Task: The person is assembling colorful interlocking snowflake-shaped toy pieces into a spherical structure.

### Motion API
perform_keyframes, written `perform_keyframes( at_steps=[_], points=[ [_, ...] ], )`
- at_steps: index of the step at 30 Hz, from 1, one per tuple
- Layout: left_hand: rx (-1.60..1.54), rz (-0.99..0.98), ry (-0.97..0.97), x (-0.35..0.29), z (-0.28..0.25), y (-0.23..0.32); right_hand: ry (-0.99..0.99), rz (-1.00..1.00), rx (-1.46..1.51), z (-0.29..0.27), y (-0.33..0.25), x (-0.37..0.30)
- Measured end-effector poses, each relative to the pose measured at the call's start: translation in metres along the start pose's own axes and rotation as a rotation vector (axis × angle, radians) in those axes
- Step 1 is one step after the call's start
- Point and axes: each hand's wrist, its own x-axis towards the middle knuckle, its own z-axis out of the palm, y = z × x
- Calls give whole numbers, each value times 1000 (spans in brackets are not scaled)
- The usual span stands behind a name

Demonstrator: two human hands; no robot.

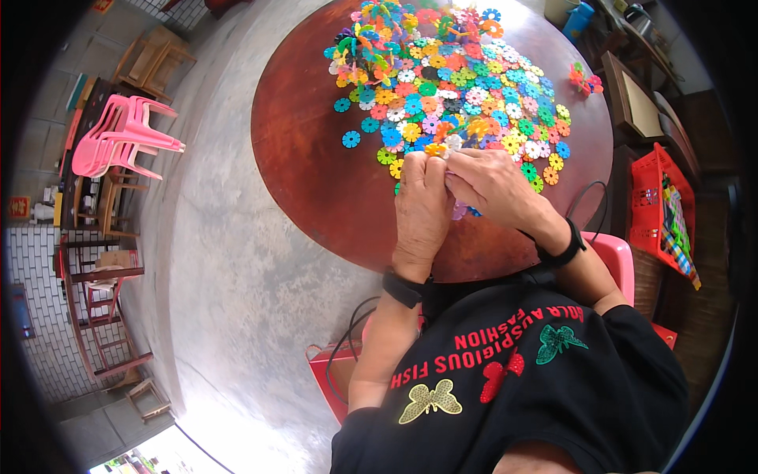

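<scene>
My left hand (422, 207) and my right hand (504, 186) meet over the near part of the round table. Between their fingertips is a small cluster of notched plastic flower discs (435, 149), with orange and white pieces showing. Both hands are closed on it, and my fingers hide part of the cluster. Just beyond lies a wide spread of loose flower discs (474, 95) in many colours. At the far side stand bushy built-up clusters of joined discs (367, 51). A small pink and red cluster (586, 81) sits apart at the right.
The dark red-brown table (308, 174) has a curved edge close to my body. A red plastic basket (643, 189) with colourful contents stands at the right, near a wooden cabinet. Pink stacked chairs (122, 134) and wooden furniture line the left. Dark cables hang beside my arms.
</scene>
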Motion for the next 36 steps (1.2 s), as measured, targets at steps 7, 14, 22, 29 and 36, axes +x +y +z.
perform_keyframes(
  at_steps=[7,14,22,29,36],
  points=[
    [-96,-45,159,2,-8,-16,118,499,843,-61,-10,15],
    [-114,15,200,2,-8,-12,36,360,388,-22,42,2],
    [31,80,147,-2,-4,-7,-79,408,275,-18,11,16],
    [-123,74,239,9,-11,-8,-106,389,333,-24,6,12],
    [55,20,-25,-1,-9,-12,-173,122,175,-6,-5,6]
  ],
)
